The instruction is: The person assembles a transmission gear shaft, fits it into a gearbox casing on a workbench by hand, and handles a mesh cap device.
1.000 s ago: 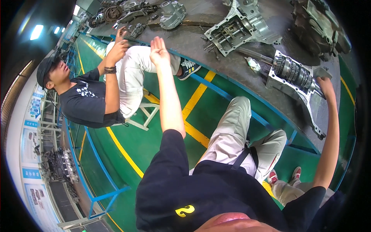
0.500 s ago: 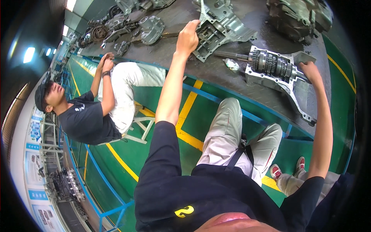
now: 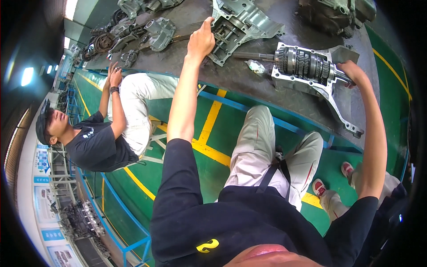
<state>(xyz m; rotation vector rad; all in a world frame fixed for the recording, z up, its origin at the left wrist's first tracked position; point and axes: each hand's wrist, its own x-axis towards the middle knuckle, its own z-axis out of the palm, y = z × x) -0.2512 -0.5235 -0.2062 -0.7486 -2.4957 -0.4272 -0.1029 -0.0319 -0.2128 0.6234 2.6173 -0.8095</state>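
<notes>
A casing (image 3: 263, 26), cut off above, and a geared shaft (image 3: 302, 64) sit on the worktop (image 3: 284, 100). The left hand (image 3: 201, 42) touches the casing, grip hidden from me; the right hand (image 3: 353, 72) clasps the shaft, fingers partly unseen.

At twelve o'clock lies a silver casing (image 3: 263, 30), open side showing. At two, a gear shaft (image 3: 303, 65) (rings packed close) sits in a silver housing (image 3: 328, 94), splined end toward nine.

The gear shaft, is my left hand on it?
No, the left hand is at the edge of a separate metal housing, while the right hand grips the gear shaft's end.
</notes>
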